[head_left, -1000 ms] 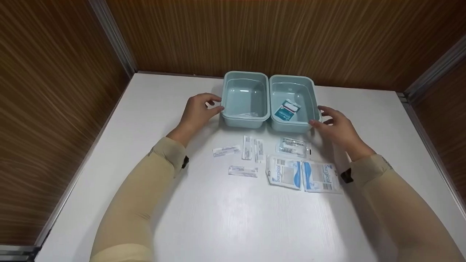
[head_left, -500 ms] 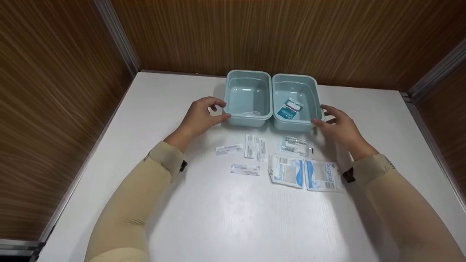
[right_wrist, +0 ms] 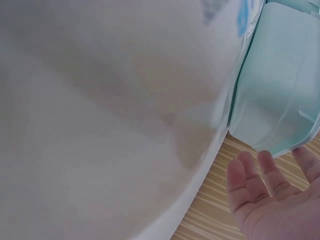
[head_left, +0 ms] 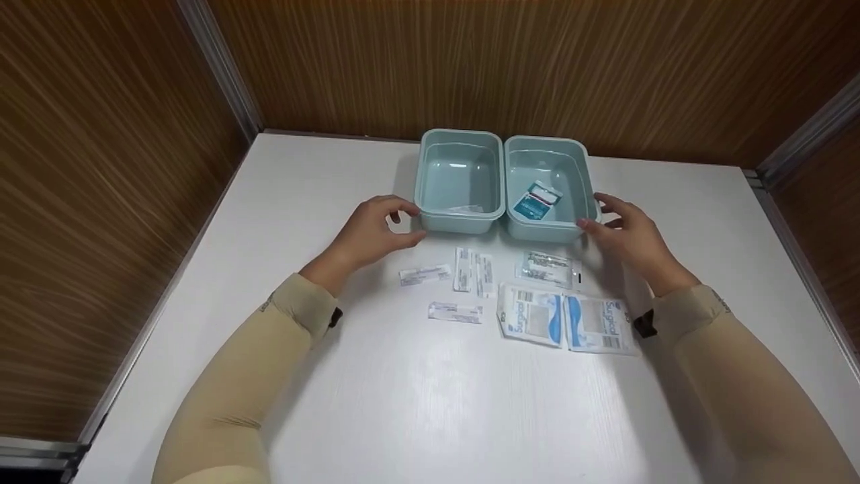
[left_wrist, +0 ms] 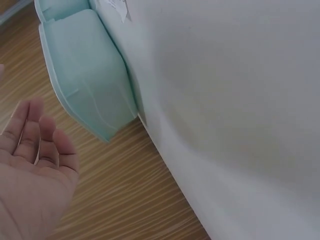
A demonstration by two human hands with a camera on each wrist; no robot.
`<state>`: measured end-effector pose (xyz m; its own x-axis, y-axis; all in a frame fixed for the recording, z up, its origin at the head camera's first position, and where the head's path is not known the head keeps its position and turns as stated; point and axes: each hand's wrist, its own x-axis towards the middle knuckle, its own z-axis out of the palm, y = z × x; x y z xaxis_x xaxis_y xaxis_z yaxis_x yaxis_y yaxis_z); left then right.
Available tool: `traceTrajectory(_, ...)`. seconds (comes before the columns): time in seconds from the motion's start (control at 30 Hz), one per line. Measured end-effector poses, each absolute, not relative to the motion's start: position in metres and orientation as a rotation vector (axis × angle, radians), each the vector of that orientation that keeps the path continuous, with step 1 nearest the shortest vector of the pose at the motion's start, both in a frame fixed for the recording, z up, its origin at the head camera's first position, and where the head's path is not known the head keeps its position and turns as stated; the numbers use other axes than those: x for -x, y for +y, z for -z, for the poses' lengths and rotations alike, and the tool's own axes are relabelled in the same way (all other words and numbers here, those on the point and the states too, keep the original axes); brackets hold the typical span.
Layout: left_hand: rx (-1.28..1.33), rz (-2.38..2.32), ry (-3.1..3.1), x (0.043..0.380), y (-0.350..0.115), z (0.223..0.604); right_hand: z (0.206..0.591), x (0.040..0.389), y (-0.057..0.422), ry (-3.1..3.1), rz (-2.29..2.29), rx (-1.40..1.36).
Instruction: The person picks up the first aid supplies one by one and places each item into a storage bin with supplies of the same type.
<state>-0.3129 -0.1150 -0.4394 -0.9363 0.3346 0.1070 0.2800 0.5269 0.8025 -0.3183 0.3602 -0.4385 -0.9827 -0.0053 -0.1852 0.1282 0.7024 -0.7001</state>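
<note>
Two pale teal plastic bins stand side by side at the back of the table. By the front left corner of the left bin [head_left: 460,223] is my left hand [head_left: 368,232], thumb and fingers spread apart, nothing between them. My right hand [head_left: 625,238] touches the right bin [head_left: 544,232] at its front right corner, thumb at the front rim and fingers along the side. The right wrist view shows those fingers [right_wrist: 267,167] loosely extended against the bin's wall. A teal-and-white packet [head_left: 537,200] lies in the right bin; a small clear-and-white packet [head_left: 465,209] lies in the left one.
Several narrow white paper sachets [head_left: 455,312] lie on the white table [head_left: 430,403] before the bins. To their right are a clear printed packet [head_left: 547,269] and two flat packs marked "Surgical" [head_left: 531,316]. A wood-grain panel [head_left: 470,67] rises behind the bins.
My left hand has come away from the left bin's side, moving toward its front, with the thumb now off the bin. My right hand stays at the right bin's corner.
</note>
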Motion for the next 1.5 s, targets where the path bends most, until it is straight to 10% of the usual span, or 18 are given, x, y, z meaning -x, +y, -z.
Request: traceTrajectory(1.5, -0.463, -0.874, 2.633, 0.297, -0.116, 0.467, 0.440, 0.318, 0.360, 2.697, 1.191, -0.121)
